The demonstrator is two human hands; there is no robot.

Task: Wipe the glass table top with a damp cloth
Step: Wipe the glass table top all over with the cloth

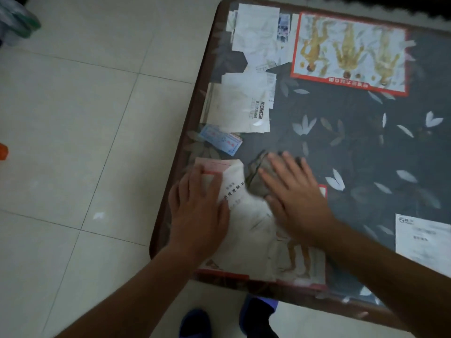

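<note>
the right hand [295, 198] lies flat, fingers straight and spread, pressing the grey-brown cloth [260, 175] onto the glass table top [353, 147]. the cloth shows past the fingers toward 10 o'clock. the left hand [200, 211] rests flat and relaxed on the glass at the cloth's 8 o'clock, just inside the brown rim [192, 113]. from the cloth, uncovered glass runs toward 1 and 3 o'clock. the near edge lies at 6 o'clock, the left edge at 9 o'clock, with tiled floor [85, 118] beyond.

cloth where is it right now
In the head view the cloth lies on the glass table top near its left edge, pressed under the right hand, just right of the left hand.
</note>
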